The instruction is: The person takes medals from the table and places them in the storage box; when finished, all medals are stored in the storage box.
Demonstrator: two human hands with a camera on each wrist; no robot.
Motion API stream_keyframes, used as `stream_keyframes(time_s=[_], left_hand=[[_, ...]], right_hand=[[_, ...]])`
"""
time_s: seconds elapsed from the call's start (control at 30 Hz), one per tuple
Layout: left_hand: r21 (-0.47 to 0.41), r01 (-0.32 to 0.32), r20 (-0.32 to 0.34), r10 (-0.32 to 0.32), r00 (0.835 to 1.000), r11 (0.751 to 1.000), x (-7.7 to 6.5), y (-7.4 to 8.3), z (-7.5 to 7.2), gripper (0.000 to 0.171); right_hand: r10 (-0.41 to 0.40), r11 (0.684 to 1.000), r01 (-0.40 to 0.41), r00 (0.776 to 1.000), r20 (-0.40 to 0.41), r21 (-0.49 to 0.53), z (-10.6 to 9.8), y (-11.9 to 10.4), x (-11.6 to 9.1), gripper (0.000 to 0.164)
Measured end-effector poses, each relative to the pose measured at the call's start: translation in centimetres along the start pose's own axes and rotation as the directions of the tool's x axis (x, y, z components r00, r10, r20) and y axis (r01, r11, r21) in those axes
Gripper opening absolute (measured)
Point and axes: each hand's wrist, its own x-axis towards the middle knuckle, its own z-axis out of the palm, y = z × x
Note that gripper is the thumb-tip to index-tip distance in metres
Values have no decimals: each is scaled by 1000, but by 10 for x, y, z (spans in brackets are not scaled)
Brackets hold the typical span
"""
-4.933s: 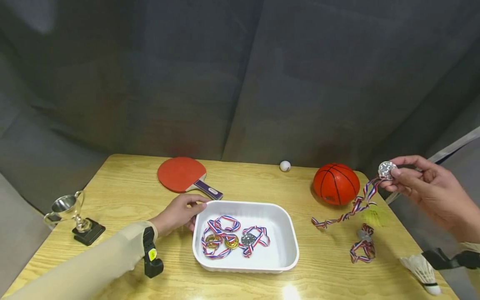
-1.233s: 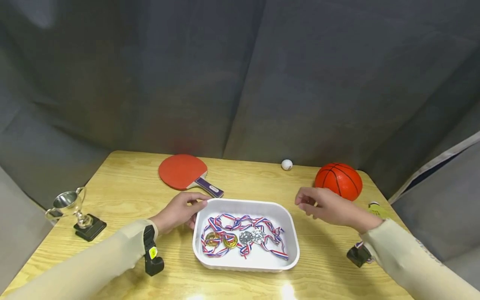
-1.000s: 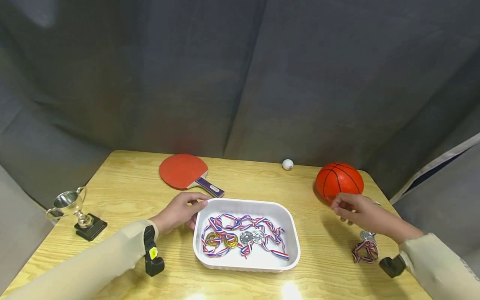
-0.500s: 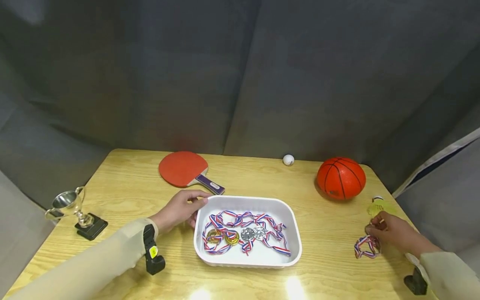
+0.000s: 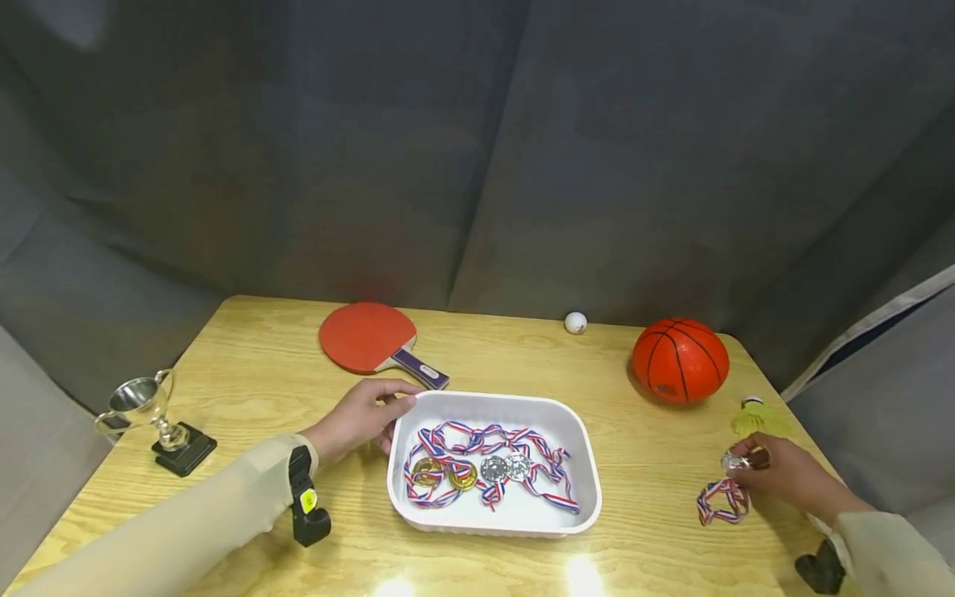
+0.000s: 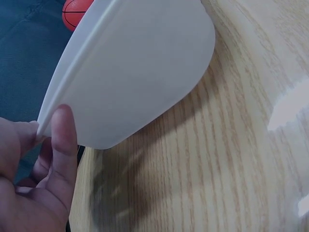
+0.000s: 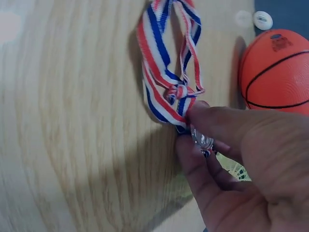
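My left hand (image 5: 363, 419) pinches the left rim of a white plastic tray (image 5: 589, 489), thumb on one side of its wall and fingers on the other in the left wrist view. Inside the tray lie two gold medals (image 5: 463, 476) and two silver medals (image 5: 494, 469) with tangled red, white and blue ribbons. At the right of the table my right hand (image 5: 794, 473) pinches another silver medal (image 7: 203, 139) between thumb and fingers. Its striped ribbon (image 7: 155, 43), knotted near the medal, trails on the wood. The fingers hide part of the medal.
A red mini basketball (image 5: 681, 361) and a yellow shuttlecock (image 5: 757, 417) sit beyond my right hand. Farther back are a white table tennis ball (image 5: 575, 322) and a red paddle (image 5: 367, 338). A trophy cup (image 5: 170, 431) stands at the left. Dark cloth (image 5: 373, 149) hangs behind the table.
My right hand held a silver medal up at the right; that medal now lies in the tray. The hand then went back right and took hold of another. My left hand stays on the rim.
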Motion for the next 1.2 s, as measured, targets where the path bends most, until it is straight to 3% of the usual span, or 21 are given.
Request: stream_keyframes(time_s=[0.13, 0.3, 0.5, 0.63, 0.77, 0.9, 1.07, 1.2], left_hand=[[-5, 1, 1, -1, 1000, 1000, 0, -1, 0, 35], [-2, 13, -8, -13, 1000, 1000, 1, -2, 0, 35], [6, 19, -10, -19, 1000, 1000, 0, -3, 0, 35], [6, 8, -11, -8, 1000, 1000, 1, -3, 0, 35], [6, 6, -11, -6, 1000, 1000, 2, -3, 0, 35], [2, 11, -12, -10, 1000, 1000, 3, -4, 0, 35], [-1, 9, -12, -9, 1000, 1000, 3, -4, 0, 35], [-17, -2, -7, 1, 1000, 1000, 2, -3, 1, 34]], right_hand=[[10, 999, -10, 1000, 13, 40, 0, 1, -1, 35], [-51, 995, 54, 998, -29, 80, 1, 2, -6, 25], [-20, 966, 20, 1000, -4, 256, 3, 3, -8, 38], [6, 887, -44, 996, 85, 460, -1, 7, -9, 43], [-41, 765, -54, 990, 132, 642, -7, 10, -10, 35], [-153, 644, 56, 987, 57, 763, -11, 0, -16, 24], [-245, 580, 209, 967, -77, 787, -22, -30, -26, 32], [-311, 495, 275, 942, -128, 824, -37, -54, -33, 37]])
